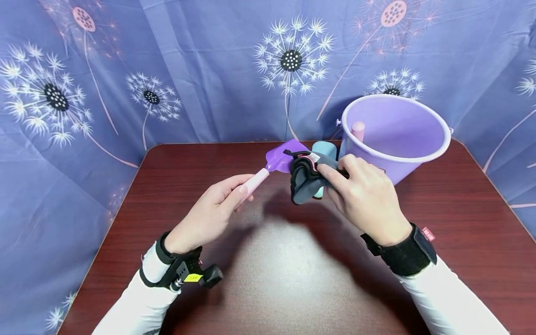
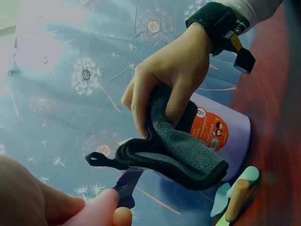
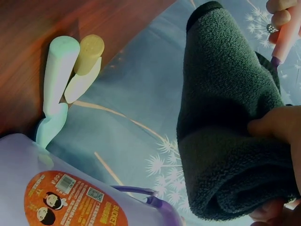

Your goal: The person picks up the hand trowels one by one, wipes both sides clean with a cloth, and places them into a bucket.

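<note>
Head view: my left hand point(image 1: 211, 211), left of centre, is curled round the pink handle of a purple shovel point(image 1: 260, 176), while my right hand point(image 1: 365, 197), right of centre, grips a folded grey cloth point(image 1: 307, 180). The hands are apart. The shovel's blade, mid-frame, is partly hidden by the cloth — whether they touch I cannot tell. Beyond the cloth is a teal-handled tool point(image 1: 324, 149), with a yellow-handled one point(image 3: 89, 54) next to it at the upper left of the right wrist view. Farther, at the upper right, stands a lilac bucket point(image 1: 408, 122) with a pink handle point(image 1: 358, 131) inside, before the dandelion curtain point(image 1: 217, 70). I judge the work partway along: one tool already in the bucket, the shovel in hand, two tools left outside.
</note>
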Tool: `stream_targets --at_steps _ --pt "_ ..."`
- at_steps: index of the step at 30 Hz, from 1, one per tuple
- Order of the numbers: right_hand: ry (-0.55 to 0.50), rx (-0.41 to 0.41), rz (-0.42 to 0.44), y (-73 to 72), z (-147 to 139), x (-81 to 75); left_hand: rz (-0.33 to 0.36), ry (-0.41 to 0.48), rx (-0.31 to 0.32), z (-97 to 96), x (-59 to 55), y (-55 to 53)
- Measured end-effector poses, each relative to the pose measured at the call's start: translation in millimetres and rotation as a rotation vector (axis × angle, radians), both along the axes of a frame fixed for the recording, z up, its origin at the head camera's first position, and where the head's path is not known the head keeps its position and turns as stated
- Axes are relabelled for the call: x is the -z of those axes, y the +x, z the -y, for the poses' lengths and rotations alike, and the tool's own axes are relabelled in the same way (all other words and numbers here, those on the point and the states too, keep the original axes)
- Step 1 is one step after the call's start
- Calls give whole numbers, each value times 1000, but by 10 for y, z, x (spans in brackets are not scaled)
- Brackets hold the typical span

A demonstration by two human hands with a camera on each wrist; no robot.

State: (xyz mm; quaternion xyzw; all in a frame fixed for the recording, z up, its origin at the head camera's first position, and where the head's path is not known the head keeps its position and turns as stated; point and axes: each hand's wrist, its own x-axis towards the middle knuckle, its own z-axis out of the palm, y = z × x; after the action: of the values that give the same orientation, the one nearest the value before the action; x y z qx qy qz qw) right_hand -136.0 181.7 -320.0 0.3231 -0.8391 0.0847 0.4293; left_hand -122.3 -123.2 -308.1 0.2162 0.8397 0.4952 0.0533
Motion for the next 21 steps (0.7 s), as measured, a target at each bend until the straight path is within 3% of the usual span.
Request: stream_targets --at_steps 21 --pt "-34 89 112 -71 -145 92 -54 -1 8 1 -14 6"
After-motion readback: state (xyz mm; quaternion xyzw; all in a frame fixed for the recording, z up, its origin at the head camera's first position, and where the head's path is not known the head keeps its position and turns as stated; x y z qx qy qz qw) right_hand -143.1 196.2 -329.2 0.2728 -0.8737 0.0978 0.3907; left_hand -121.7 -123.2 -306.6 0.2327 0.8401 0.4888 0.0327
